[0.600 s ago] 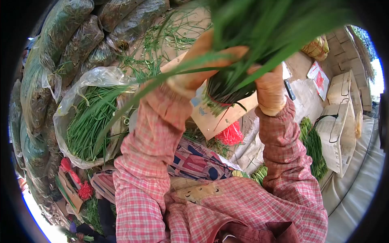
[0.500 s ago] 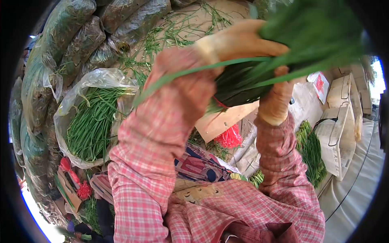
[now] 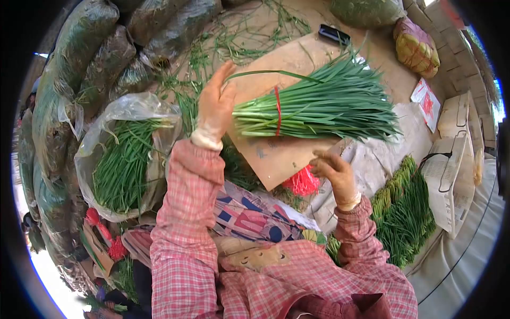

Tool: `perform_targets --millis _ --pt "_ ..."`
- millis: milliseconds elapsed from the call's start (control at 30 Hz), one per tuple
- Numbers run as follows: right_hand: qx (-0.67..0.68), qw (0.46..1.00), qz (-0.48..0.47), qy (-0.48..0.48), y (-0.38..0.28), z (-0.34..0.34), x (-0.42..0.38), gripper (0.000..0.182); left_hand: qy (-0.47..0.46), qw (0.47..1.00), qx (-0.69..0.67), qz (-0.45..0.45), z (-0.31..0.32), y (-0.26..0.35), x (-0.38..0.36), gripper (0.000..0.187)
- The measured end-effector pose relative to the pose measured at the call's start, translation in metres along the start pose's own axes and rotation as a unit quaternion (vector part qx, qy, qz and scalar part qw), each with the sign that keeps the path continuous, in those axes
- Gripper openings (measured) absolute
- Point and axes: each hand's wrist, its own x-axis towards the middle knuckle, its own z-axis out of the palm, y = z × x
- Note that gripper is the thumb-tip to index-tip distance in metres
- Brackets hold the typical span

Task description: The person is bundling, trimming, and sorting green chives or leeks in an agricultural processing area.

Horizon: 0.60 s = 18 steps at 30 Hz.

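A bundle of garlic chives (image 3: 329,101) lies across a brown board (image 3: 260,165), its pale stem ends to the left and its leaves fanned out to the right. A red band (image 3: 278,111) circles it near the stems. My left hand (image 3: 217,103) stands upright at the stem ends with its fingers stretched out. One loose leaf (image 3: 276,72) sticks out from the bundle toward its fingertips. My right hand (image 3: 336,173) hovers below the bundle near the board's lower edge, apart from the chives, fingers spread and slightly bent, holding nothing.
Red ties (image 3: 302,181) lie beside the board, and a dark phone-like object (image 3: 334,34) rests at its top. To the left stands an open plastic bag (image 3: 85,159) of loose chives. More bundles (image 3: 406,212) lie at right, beside a white crate (image 3: 451,175). Filled sacks (image 3: 79,48) line the left.
The chive bundle, raised and blurred in both hands before, now lies on the board. Both hands have let go; my left moved left to the stem ends, my right down.
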Motion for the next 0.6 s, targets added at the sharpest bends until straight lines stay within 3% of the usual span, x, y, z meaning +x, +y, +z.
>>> perform_targets --millis 100,167,233,333,433,467,500,567,600 --pt "-0.122 0.989 -0.080 0.038 -0.030 0.033 0.026 0.029 0.037 0.932 0.353 0.069 0.006 0.018 -0.037 0.052" --pt "-0.172 0.974 -0.135 0.052 -0.036 0.046 0.062 0.031 0.011 0.882 0.453 0.133 0.020 0.007 -0.058 0.062" --pt "-0.222 0.958 -0.177 0.045 -0.036 0.059 0.091 0.027 -0.056 0.839 0.537 0.069 0.043 0.019 -0.062 0.071" --pt "-0.267 0.918 -0.293 0.020 -0.031 0.073 0.118 0.017 -0.065 0.852 0.514 0.079 0.067 0.008 -0.064 0.073" --pt "-0.243 0.942 -0.230 0.037 -0.030 0.065 0.127 0.015 -0.003 0.861 0.495 0.118 0.074 -0.004 -0.065 0.072" --pt "-0.247 0.937 -0.246 0.036 -0.029 0.059 0.132 0.013 0.051 0.856 0.488 0.165 0.071 -0.010 -0.066 0.053" --pt "-0.188 0.963 -0.193 0.026 -0.033 0.059 0.128 0.013 0.023 0.851 0.502 0.155 0.064 -0.011 -0.070 0.045" --pt "-0.127 0.972 -0.194 0.043 -0.027 0.061 0.130 0.013 -0.038 0.836 0.528 0.145 0.047 -0.013 -0.074 0.030" --pt "-0.111 0.972 -0.201 0.047 -0.023 0.062 0.130 0.013 -0.047 0.813 0.547 0.194 0.044 -0.022 -0.072 0.011"
